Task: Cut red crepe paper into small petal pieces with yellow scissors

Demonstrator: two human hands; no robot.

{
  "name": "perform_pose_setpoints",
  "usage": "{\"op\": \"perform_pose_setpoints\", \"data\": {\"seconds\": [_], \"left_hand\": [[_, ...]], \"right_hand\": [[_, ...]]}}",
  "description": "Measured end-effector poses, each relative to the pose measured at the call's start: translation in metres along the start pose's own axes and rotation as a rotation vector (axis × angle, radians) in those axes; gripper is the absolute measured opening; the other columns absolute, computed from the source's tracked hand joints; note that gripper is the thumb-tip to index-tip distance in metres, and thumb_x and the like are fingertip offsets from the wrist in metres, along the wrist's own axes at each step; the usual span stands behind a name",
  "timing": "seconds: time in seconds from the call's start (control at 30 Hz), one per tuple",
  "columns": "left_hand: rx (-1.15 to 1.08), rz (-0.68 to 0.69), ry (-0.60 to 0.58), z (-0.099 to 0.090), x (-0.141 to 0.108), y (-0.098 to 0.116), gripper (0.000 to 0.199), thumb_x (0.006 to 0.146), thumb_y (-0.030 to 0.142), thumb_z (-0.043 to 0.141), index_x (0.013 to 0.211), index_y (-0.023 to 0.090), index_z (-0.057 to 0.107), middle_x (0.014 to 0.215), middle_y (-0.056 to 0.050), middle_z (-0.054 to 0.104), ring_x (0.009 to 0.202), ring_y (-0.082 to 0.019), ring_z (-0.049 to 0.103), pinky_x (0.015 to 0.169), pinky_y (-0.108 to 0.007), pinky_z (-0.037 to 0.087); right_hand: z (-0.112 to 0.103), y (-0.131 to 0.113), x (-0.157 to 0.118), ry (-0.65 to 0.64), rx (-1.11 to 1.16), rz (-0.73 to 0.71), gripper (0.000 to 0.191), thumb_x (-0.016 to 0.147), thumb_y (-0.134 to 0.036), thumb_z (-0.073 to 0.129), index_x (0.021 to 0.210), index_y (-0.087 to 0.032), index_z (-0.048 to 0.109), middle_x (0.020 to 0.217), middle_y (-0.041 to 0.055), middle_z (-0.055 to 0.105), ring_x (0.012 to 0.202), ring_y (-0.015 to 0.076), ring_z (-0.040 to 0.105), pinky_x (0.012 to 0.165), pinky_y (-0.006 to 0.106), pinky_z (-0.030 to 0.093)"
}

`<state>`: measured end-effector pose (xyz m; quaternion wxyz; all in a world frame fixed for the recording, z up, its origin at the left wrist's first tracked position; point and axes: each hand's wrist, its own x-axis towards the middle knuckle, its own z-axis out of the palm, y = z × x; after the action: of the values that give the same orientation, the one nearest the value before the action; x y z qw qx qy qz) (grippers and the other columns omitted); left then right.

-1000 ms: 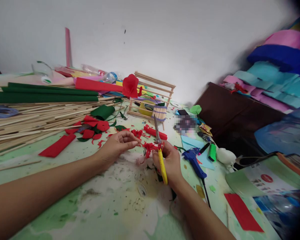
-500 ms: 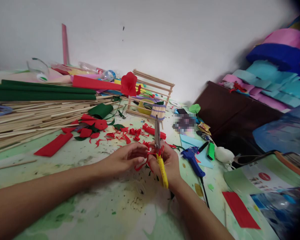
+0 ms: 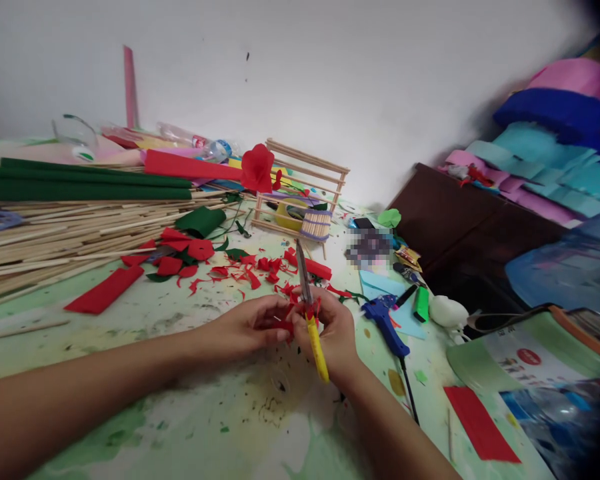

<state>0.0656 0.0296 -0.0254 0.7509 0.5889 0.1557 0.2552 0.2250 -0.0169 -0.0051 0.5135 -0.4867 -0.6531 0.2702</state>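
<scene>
Yellow-handled scissors (image 3: 316, 343) lie in my right hand (image 3: 333, 330), which is closed around them. Their metal blades point away from me and look pressed together. My left hand (image 3: 253, 327) is close beside it, fingers curled with the thumb and fingertips on a small piece of red paper (image 3: 284, 328). The fingertips of both hands almost meet there, so part of the paper is hidden. Just beyond the hands lie many red paper scraps (image 3: 253, 277) and a rolled red strip (image 3: 318, 269).
A wooden stick frame (image 3: 305, 180) with a red paper flower (image 3: 257, 168) stands at the back. Wooden sticks (image 3: 80, 230) and green rolls (image 3: 90, 183) fill the left. A blue glue gun (image 3: 387, 327), a green container (image 3: 510, 350) and red paper (image 3: 481, 423) are at right.
The scissors have tilted, their tips swinging left and their handle shifting slightly left. The left hand's fingers have closed in on the red paper, and the loose red strip below is less visible.
</scene>
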Motion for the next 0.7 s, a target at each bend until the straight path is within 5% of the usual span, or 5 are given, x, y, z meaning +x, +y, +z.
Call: {"op": "perform_pose_setpoints", "data": {"seconds": [0.2, 0.33, 0.57, 0.7], "left_hand": [[0.178, -0.114, 0.218, -0.005, 0.000, 0.005, 0.013, 0.074, 0.028, 0.066, 0.077, 0.017, 0.061, 0.075, -0.001, 0.063, 0.069, -0.014, 0.058, 0.064, -0.026, 0.042], [0.115, -0.169, 0.278, -0.008, -0.001, 0.006, 0.017, 0.071, 0.031, 0.068, 0.074, 0.017, 0.060, 0.065, 0.001, 0.061, 0.053, -0.010, 0.051, 0.050, -0.023, 0.037], [-0.178, -0.123, 0.436, -0.009, -0.001, 0.004, 0.015, 0.070, 0.022, 0.072, 0.080, 0.017, 0.062, 0.063, 0.001, 0.062, 0.051, -0.008, 0.053, 0.048, -0.018, 0.040], [-0.304, -0.073, 0.588, -0.008, 0.002, 0.014, 0.012, 0.071, 0.014, 0.071, 0.078, 0.017, 0.062, 0.070, 0.000, 0.065, 0.059, -0.008, 0.060, 0.055, -0.017, 0.047]], "right_hand": [[0.000, -0.001, 0.002, 0.087, -0.032, 0.034, 0.031, 0.065, -0.015, 0.057, 0.095, -0.019, 0.062, 0.065, -0.0044, 0.057, 0.054, 0.0092, 0.051, 0.050, 0.019, 0.044], [0.000, 0.001, 0.006, 0.157, -0.010, 0.080, 0.027, 0.068, -0.019, 0.058, 0.095, -0.019, 0.062, 0.061, -0.0054, 0.055, 0.051, 0.0091, 0.050, 0.048, 0.019, 0.040], [-0.022, -0.001, 0.021, 0.160, -0.029, 0.276, 0.023, 0.069, -0.032, 0.067, 0.085, -0.017, 0.061, 0.060, -0.0039, 0.054, 0.052, 0.0101, 0.046, 0.047, 0.020, 0.034], [-0.030, 0.003, 0.026, 0.215, -0.113, 0.238, 0.029, 0.069, -0.037, 0.069, 0.087, -0.016, 0.061, 0.058, -0.0042, 0.050, 0.052, 0.0098, 0.042, 0.046, 0.020, 0.032]]}}
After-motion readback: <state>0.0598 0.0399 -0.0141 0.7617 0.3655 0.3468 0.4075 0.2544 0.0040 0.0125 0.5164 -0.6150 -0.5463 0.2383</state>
